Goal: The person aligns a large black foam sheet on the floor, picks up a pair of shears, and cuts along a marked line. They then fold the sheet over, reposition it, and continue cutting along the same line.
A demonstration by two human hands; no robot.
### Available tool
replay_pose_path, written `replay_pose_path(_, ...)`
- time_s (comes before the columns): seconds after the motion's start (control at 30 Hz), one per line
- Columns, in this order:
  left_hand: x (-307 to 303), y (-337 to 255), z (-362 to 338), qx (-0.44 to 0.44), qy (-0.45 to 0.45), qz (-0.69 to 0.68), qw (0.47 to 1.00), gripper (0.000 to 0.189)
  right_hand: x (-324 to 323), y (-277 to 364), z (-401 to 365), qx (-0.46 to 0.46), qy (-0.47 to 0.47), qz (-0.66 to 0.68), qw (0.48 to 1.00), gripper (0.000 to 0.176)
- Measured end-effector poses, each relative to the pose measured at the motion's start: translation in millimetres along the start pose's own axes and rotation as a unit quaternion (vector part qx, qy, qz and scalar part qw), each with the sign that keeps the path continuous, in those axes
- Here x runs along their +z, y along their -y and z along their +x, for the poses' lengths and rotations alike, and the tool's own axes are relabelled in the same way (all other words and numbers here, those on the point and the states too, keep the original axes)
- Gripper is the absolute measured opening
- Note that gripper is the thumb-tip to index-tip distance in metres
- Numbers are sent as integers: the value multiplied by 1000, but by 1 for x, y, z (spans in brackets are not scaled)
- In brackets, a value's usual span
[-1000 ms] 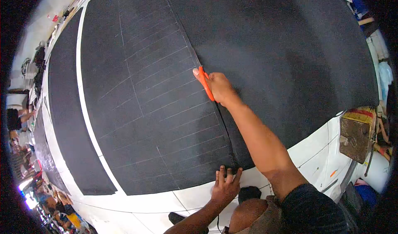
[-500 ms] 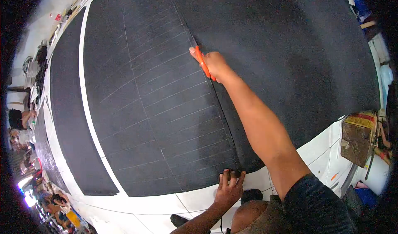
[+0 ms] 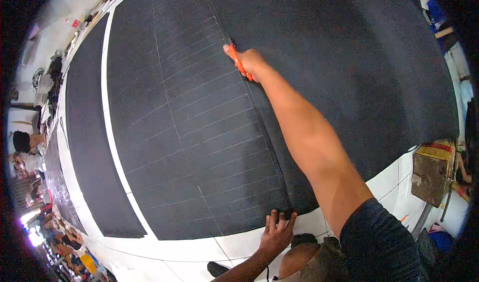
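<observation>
A wide black sheet (image 3: pixel 214 147) with thin pale chalk-like lines lies on the floor, and a long cut runs up it from the near edge. High on this cut, my right hand (image 3: pixel 253 61) grips orange-handled scissors (image 3: pixel 235 60); their blades point away from me and are mostly hard to make out. My left hand (image 3: pixel 277 234) rests at the near edge beside the start of the cut, fingers spread and fingertips on the sheet. Left of a white gap lies a separate narrow black strip (image 3: pixel 92 132).
White floor tiles (image 3: pixel 239 244) show along the near edge. At the right stands a worn box-like block (image 3: pixel 430 174) close to the sheet. Clutter (image 3: pixel 65 252) lines the left side, with a yellow item (image 3: pixel 89 263) among it.
My right hand and the scissors have moved a little farther up the sheet, away from me. My left hand stays at the near edge. The whole view has shifted slightly.
</observation>
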State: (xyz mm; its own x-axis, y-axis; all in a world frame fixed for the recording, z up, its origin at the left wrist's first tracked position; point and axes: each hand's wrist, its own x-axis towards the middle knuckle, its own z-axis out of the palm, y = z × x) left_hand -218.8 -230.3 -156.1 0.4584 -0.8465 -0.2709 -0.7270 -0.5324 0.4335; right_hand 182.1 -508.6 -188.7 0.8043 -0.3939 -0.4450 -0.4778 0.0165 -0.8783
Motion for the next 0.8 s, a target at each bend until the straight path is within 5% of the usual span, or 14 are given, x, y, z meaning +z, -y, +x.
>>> replay_pose_path(0.43,9,3,-3,14,-6,25,1000,72,-6,24,43,2,42,-23,999,69)
replay_pose_path(0.53,-3,4,4,13,74,13,997,75,-5,24,42,8,51,-10,999,69)
replay_pose_path(0.67,-111,38,92,-147,302,-196,921,74,-6,16,57,18,61,-10,998,69)
replay_pose_path(0.7,-124,61,110,-105,16,-126,986,65,-5,16,55,17,58,2,998,68)
replay_pose_path(0.8,-147,156,231,-108,-368,-9,923,50,-5,22,46,3,42,21,999,67)
